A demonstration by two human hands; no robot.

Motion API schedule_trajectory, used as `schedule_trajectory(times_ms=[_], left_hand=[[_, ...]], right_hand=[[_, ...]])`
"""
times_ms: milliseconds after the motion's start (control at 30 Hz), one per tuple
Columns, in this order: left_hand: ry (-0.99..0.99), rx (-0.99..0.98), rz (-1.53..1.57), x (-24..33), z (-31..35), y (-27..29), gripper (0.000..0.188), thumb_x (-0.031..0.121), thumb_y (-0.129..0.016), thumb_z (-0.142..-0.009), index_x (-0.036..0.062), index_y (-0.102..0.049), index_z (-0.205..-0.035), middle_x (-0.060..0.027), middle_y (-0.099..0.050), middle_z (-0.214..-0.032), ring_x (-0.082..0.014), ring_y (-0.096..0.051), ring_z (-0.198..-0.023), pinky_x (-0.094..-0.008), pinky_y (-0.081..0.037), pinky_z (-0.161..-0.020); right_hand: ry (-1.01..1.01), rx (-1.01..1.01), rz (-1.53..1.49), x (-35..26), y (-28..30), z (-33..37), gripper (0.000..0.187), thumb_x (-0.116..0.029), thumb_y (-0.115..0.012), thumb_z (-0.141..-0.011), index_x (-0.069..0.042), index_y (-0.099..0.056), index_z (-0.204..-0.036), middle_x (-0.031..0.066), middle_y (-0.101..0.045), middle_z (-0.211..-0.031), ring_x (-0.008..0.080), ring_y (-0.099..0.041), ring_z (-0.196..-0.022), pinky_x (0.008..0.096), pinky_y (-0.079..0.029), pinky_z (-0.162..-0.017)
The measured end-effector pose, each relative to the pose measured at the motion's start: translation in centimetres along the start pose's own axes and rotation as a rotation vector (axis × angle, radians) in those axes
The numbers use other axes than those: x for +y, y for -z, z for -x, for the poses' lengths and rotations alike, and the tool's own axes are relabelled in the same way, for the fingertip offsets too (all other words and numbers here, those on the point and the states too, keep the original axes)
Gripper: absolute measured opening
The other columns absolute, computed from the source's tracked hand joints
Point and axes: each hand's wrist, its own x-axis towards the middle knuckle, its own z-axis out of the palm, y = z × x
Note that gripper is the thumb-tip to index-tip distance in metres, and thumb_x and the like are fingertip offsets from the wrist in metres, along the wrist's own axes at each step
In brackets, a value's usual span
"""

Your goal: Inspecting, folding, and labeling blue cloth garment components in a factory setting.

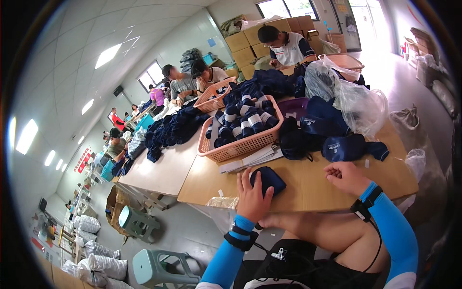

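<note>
My left hand (pixel 253 198) lies with its fingers spread against a small folded navy cloth piece (pixel 272 183) at the table's near edge. My right hand (pixel 350 176) rests on the tabletop to the right, its fingers curled in; whatever they may hold is hidden. Just beyond that hand is a navy cap-like piece with a white print (pixel 344 147). A stack of white paper strips (pixel 255 159) lies past my left hand. Behind it, a pink plastic basket (pixel 240 150) is full of rolled navy pieces (pixel 245 126) wrapped in white bands.
More navy cloth (pixel 175 127) is heaped along the wooden table (pixel 211 185). Clear plastic bags (pixel 361 103) stand at the right. A co-worker (pixel 288 50) works across the table, others farther left. Grey-green stools (pixel 156 267) and white sacks (pixel 108 267) are on the floor.
</note>
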Motion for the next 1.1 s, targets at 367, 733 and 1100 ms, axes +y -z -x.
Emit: schedule_trajectory(times_ms=[367, 733, 1100], left_hand=[[-0.157, -0.118, -0.213, 4.3, 0.2, -1.7, 0.055, 0.045, -0.061, -0.098, 0.0227, -0.061, -0.148, -0.0208, -0.043, -0.161, -0.0518, -0.033, -0.151, -0.0608, -0.023, -0.125], [-0.150, -0.016, -0.254, 3.3, 0.1, -1.4, 0.060, 0.047, -0.067, -0.093, 0.0219, -0.061, -0.147, -0.0213, -0.044, -0.159, -0.0512, -0.037, -0.148, -0.0621, -0.027, -0.122], [-0.204, 0.135, 0.039, 3.7, 1.0, -4.9, 0.086, 0.027, -0.078, -0.082, 0.0037, -0.040, -0.156, -0.0251, -0.038, -0.162, -0.0477, -0.031, -0.153, -0.0527, -0.027, -0.127]], right_hand=[[0.334, 0.273, 0.344, -2.0, 5.1, -1.2, 0.040, -0.007, -0.070, -0.085, -0.003, -0.069, -0.126, 0.0161, -0.065, -0.139, 0.0364, -0.061, -0.126, 0.0431, -0.048, -0.110], [0.266, 0.206, 0.803, 2.4, 3.1, -4.2, 0.052, -0.030, -0.084, -0.077, -0.010, -0.072, -0.124, 0.0138, -0.059, -0.151, 0.0368, -0.057, -0.133, 0.0477, -0.047, -0.111], [0.365, 0.625, 0.727, 20.0, 8.5, -7.1, 0.025, 0.001, -0.069, -0.074, -0.006, -0.062, -0.097, 0.0189, -0.064, -0.103, 0.0413, -0.061, -0.101, 0.0499, -0.050, -0.089]])
